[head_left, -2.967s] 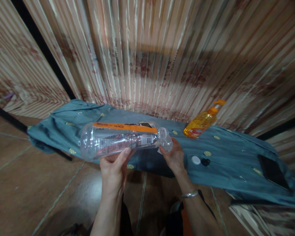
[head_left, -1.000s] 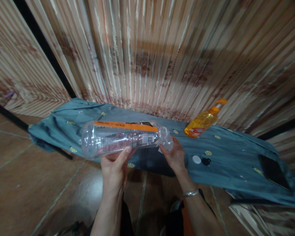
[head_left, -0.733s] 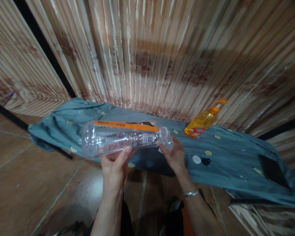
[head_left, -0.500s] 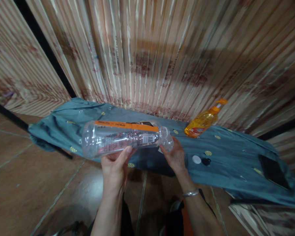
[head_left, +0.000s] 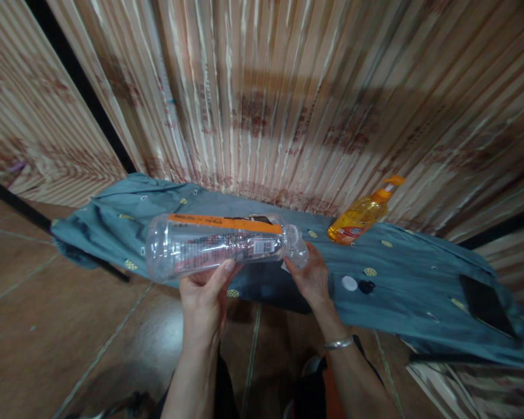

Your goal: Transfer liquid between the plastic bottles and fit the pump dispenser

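A large clear plastic bottle lies sideways in the air above the cloth, its mouth pointing right. An orange band and a printed label with a barcode run along its side. My left hand grips it from below, thumb on the near side and other fingers hidden behind it. At its neck, my right hand pinches a small clear plastic container. The container sits against the bottle's mouth; whether anything passes between them I cannot tell.
A blue-green cloth with yellow motifs covers the narrow table. On it stand a pump bottle of yellow liquid, a white disc, a small black object and a dark flat phone-like thing. A pleated curtain hangs behind.
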The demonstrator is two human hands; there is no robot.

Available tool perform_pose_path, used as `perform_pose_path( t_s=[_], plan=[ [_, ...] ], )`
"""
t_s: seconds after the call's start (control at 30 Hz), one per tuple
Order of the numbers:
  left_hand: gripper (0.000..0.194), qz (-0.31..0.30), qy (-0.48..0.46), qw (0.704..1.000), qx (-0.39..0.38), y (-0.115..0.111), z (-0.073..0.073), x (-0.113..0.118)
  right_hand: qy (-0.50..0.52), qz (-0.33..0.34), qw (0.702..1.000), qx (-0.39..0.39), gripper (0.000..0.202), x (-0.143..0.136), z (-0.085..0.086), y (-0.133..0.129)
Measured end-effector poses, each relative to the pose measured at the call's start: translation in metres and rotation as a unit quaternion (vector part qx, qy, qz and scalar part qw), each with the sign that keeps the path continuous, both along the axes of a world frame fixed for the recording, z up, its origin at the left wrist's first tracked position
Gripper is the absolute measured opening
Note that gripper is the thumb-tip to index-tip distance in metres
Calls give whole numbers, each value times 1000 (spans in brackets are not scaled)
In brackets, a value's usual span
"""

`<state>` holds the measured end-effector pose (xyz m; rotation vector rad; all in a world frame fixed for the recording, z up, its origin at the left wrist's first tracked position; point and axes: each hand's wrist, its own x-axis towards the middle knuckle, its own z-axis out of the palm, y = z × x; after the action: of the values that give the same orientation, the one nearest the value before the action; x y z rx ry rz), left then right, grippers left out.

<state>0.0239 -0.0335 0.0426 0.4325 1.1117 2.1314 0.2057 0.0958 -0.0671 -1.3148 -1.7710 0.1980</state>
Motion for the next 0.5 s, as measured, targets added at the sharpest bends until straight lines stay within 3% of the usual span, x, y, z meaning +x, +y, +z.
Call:
perform_pose_path(
  t_s=[0.5],
  plan=[
    [39,-1,6,1000,-2,0,2,0,-4,-1,1000,13,53,-1,-2,1]
  ],
)
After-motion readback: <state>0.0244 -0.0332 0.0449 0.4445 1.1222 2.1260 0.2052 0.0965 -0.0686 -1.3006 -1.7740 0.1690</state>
